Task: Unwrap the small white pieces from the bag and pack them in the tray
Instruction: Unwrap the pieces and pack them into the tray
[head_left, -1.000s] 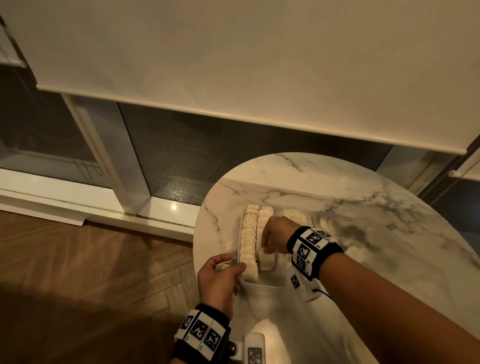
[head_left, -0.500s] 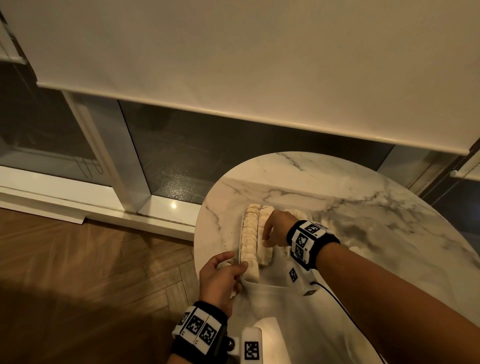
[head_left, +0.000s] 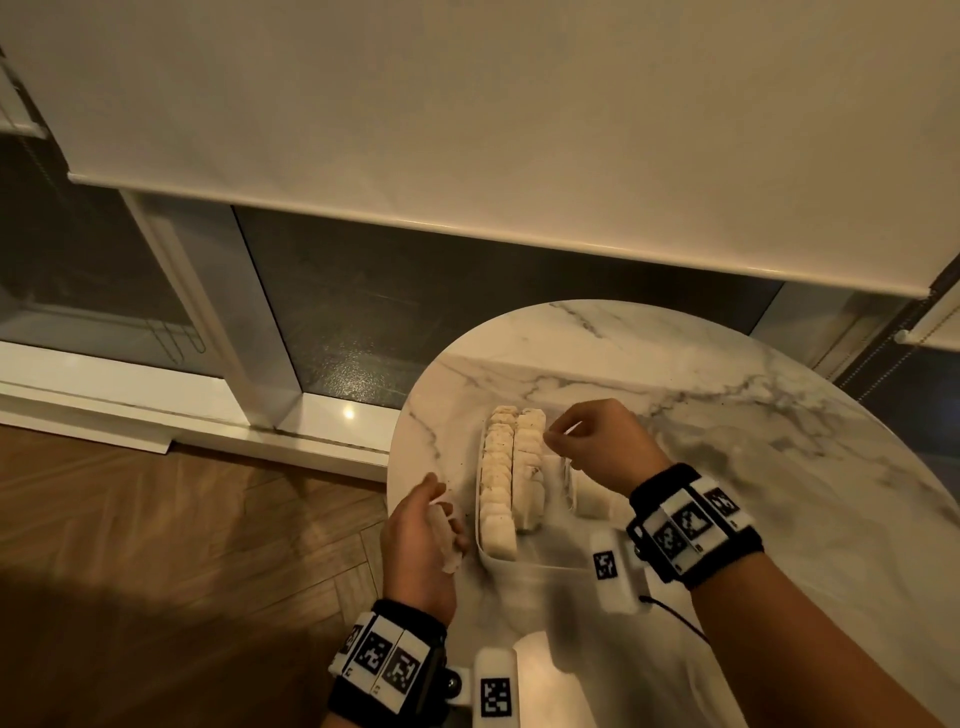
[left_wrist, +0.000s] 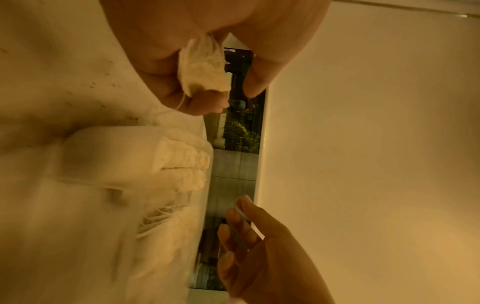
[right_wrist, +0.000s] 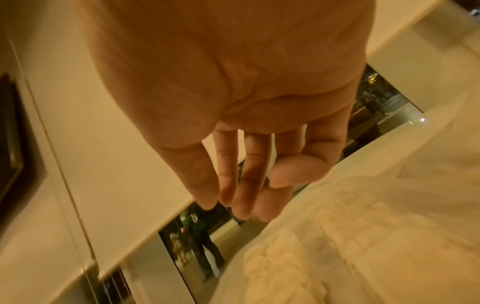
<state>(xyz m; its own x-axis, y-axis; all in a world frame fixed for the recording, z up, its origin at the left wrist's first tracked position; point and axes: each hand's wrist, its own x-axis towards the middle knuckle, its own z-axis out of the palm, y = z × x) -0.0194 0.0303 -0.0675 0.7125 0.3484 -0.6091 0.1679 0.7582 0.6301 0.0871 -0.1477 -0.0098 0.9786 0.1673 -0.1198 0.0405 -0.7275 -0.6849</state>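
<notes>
A clear plastic tray (head_left: 477, 499) lies on the marble table and holds two rows of small white pieces (head_left: 511, 478). My left hand (head_left: 441, 499) hovers just left of the tray's near corner. Its fingers and thumb pinch a small white wrapped piece (left_wrist: 202, 70) with a thread hanging from it. My right hand (head_left: 563, 439) is lifted over the tray's far right side, fingers loosely bent. In the right wrist view the right hand (right_wrist: 257, 191) holds nothing. A crinkled translucent bag (left_wrist: 155, 222) lies beside the tray.
The round marble table (head_left: 727, 415) ends just left of the tray, with wooden floor (head_left: 182, 545) below. More white pieces (head_left: 589, 499) lie right of the tray, under my right wrist. A window and a roller blind (head_left: 467, 130) stand behind the table.
My right hand has lifted off the second row and drawn up and to the right. My left hand has slid left, away from the tray's corner, still holding the wrapped piece.
</notes>
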